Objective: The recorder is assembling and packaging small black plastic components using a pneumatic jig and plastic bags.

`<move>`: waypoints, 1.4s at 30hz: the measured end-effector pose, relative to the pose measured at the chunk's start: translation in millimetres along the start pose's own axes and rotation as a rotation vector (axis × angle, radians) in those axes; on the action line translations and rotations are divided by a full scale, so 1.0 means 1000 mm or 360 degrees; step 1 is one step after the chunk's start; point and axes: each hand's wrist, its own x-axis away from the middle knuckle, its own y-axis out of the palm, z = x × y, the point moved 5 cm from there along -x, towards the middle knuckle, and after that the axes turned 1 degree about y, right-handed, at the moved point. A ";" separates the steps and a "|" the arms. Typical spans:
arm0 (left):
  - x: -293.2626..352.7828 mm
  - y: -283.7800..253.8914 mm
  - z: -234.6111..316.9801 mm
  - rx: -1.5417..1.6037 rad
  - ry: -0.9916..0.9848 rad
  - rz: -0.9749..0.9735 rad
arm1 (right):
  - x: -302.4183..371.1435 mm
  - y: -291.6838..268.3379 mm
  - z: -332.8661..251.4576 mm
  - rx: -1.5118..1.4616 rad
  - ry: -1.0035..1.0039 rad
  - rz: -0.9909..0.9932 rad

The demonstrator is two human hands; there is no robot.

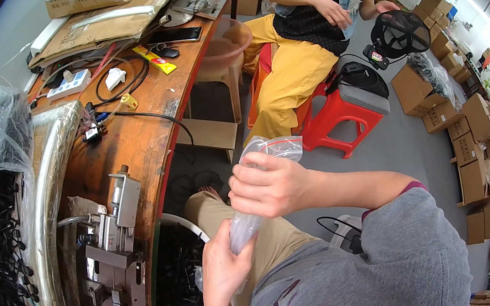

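Note:
A clear plastic zip bag with a red strip along its mouth is bunched up in front of my body. My right hand is wrapped around its upper part, fingers closed. Below it, my left hand grips the lower end of the bag, thumb pressed against the plastic. Whether anything is inside the bag I cannot tell. Beside my left hand, a white tub holds many thin black parts.
A wooden workbench on the left carries a metal clamping fixture, cables, a power strip and a phone. Black parts in plastic lie at its far left. A co-worker sits beyond, near a red stool and black fan. Cardboard boxes line the right.

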 end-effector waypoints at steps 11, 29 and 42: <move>0.002 -0.003 0.002 0.0111 -0.0039 -0.0055 | -0.003 0.002 -0.001 0.0083 0.0011 -0.0075; 0.009 -0.003 -0.004 0.0254 -0.0117 -0.0129 | -0.005 0.002 -0.001 0.0022 0.0015 -0.0008; 0.010 -0.008 0.005 0.0248 -0.0120 -0.0122 | -0.004 0.000 0.000 0.0007 0.0050 0.0005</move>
